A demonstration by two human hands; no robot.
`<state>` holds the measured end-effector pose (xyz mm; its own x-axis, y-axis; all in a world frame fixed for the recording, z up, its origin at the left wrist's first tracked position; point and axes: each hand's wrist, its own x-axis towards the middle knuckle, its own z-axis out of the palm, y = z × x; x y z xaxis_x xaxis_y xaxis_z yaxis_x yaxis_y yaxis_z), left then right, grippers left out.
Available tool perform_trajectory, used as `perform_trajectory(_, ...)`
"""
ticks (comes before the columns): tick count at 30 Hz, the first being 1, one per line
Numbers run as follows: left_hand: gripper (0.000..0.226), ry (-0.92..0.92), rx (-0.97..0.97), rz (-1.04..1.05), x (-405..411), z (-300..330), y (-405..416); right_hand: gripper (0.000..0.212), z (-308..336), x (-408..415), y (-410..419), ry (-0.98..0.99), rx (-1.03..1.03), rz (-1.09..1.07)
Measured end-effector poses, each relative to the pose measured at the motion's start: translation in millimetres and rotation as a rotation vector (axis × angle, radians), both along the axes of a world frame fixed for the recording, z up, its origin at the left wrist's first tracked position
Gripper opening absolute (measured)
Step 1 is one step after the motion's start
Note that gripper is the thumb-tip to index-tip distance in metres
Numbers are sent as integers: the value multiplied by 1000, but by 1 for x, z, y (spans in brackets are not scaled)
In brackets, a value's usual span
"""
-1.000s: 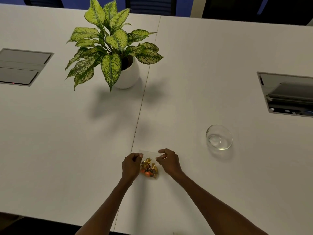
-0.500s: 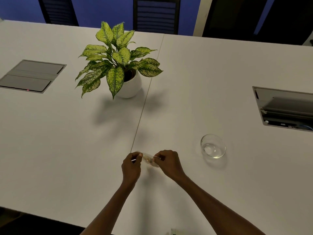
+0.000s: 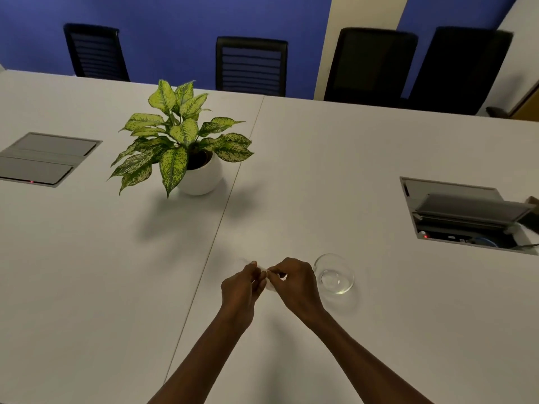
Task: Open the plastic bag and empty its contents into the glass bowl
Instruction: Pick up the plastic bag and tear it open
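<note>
Since half a second ago the hands have drawn closer together and now sit just beside the glass bowl [image 3: 334, 274]; the view has tipped up, bringing four dark chairs [image 3: 251, 65] and a blue wall into sight. The left hand [image 3: 241, 287] and right hand [image 3: 294, 282] both pinch the plastic bag [image 3: 267, 279] between their fingers, above the white tabletop [image 3: 320, 176]; its contents are hidden. A potted plant [image 3: 186, 147] stands farther back. No writing is readable.
</note>
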<state>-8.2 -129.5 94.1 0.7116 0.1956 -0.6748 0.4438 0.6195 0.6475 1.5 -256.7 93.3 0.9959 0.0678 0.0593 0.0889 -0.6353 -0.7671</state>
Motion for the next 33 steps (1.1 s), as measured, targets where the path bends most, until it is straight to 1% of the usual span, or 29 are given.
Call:
perform_trajectory(4, 12, -29, 21, -45, 8, 11, -22, 8, 11, 3, -26, -33, 60, -41)
perform_trajectory(7, 14, -99, 59, -119, 15, 17, -37, 8, 16, 6, -46, -28, 89, -56)
perform_trajectory(11, 15, -207, 162, -227, 24, 24, -53, 5, 22, 11, -64, -8, 131, -61)
perform_trajectory(16, 20, -371, 263, -344, 31, 35, -63, 10, 34, 18, -73, 3, 205, -76)
perform_trajectory(19, 19, -445, 285, -375, 35, 41, -63, 12, 45, 25, -73, -1, 268, -76)
perform_trajectory(23, 16, -492, 266, -383, 40, 46, -59, 16, 57, 29, -70, 43, 373, -87)
perform_trajectory(27, 16, -499, 191, -367, 42, 48, -56, 15, 64, 33, -71, 61, 393, -51)
perform_trajectory(33, 18, -434, 41, -358, 41, 49, -56, 13, 68, 32, -72, 77, 423, -38)
